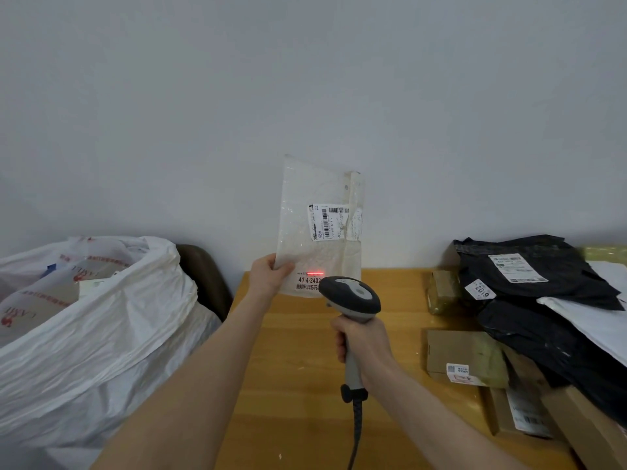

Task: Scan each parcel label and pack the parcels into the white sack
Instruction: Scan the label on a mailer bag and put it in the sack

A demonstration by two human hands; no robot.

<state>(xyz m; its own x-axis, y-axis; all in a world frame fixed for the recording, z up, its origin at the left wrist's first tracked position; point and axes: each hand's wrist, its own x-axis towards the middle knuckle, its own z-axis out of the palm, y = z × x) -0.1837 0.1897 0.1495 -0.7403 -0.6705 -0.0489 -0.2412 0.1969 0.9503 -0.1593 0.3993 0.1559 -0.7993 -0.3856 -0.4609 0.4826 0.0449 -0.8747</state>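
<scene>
Your left grip (271,274) pinches the clear parcel (317,228) upright so the scanner (351,295), clasped in your right grip (364,344), reads its label.

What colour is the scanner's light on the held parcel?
A red line on the parcel; head view.

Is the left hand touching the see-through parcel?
Touching. The head view shows the left hand pinching the see-through parcel at its lower left corner, thumb lying on its front.
</scene>
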